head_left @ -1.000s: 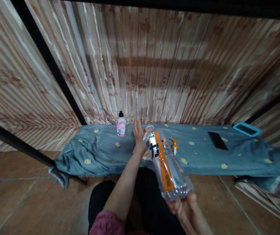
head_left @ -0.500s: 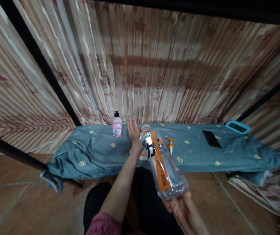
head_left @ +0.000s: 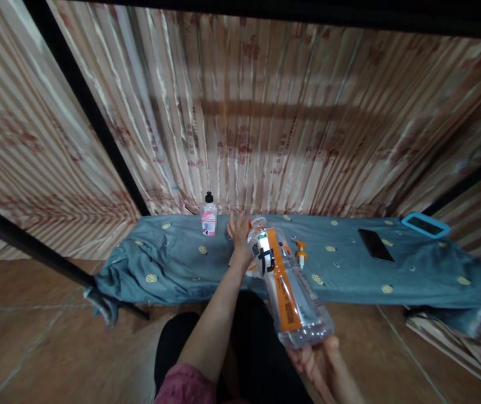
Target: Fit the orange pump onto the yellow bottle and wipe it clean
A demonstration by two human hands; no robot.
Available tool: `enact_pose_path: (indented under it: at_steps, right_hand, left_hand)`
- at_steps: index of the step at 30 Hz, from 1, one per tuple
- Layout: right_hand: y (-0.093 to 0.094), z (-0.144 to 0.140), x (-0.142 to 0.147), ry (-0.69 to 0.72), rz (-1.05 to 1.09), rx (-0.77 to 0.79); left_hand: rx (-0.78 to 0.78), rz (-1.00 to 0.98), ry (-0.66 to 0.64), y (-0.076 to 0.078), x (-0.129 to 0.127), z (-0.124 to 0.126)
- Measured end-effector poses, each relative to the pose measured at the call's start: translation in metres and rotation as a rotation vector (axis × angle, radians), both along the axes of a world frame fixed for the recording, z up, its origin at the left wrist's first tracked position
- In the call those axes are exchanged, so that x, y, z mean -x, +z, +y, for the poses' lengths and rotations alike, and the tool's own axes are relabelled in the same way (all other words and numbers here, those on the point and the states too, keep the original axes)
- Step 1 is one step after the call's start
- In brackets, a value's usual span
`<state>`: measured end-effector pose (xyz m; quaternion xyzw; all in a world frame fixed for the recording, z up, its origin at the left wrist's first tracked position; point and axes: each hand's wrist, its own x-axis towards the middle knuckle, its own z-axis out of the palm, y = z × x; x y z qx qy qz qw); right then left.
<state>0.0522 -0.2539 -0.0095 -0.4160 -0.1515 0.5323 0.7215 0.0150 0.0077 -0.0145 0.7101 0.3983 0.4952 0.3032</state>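
My right hand (head_left: 314,356) grips the base of a large clear plastic bottle (head_left: 288,292) with an orange and white label. The bottle is tilted, its uncapped mouth pointing away and to the left. Beside that mouth is my left hand (head_left: 240,235), its outer fingers spread and its thumb side partly hidden by the bottle. A small orange piece, apparently a cap (head_left: 250,224), shows at its thumb and forefinger. An orange pump head (head_left: 301,253) with a white stem lies to the right of the bottle. Under my left wrist is a white item with orange marks (head_left: 253,270), mostly covered.
A clear bottle with a pink label (head_left: 209,220) and black top stands at the back left of the cloth-covered bench (head_left: 173,264). At right lie a dark phone (head_left: 375,245) and a blue-framed object (head_left: 425,225). Black metal bars (head_left: 92,123) and a striped curtain surround the bench.
The fingers of my left hand have curled and spread beside the bottle mouth. My right hand still holds the bottle base. The whole view has shifted slightly.
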Motion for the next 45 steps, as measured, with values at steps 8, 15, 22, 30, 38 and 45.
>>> enact_pose_path:
  at_steps: [8, 15, 22, 30, 38, 45]
  right_hand:
    - [-0.007, -0.002, -0.008, 0.078, 0.006, -0.053]
    - [-0.015, -0.005, -0.014, 0.14, 0.031, -0.102]
    - [-0.011, -0.008, -0.008, 0.058, 0.096, -0.045]
    - [0.01, -0.003, 0.001, -0.01, 0.0, 0.019]
    - [0.023, 0.0, 0.004, -0.04, 0.024, 0.034]
    - [0.024, -0.001, 0.003, -0.035, 0.02, 0.047]
  left_hand:
    - [-0.021, 0.084, 0.03, 0.005, 0.0, -0.002]
    - [-0.005, 0.073, 0.037, 0.005, 0.0, -0.003]
    - [0.017, 0.063, 0.037, 0.007, 0.0, -0.004]
    - [-0.005, 0.109, 0.056, 0.004, -0.001, -0.003]
    - [-0.043, 0.148, 0.077, -0.001, -0.004, -0.002]
    - [0.0, 0.183, 0.054, 0.003, -0.002, -0.003]
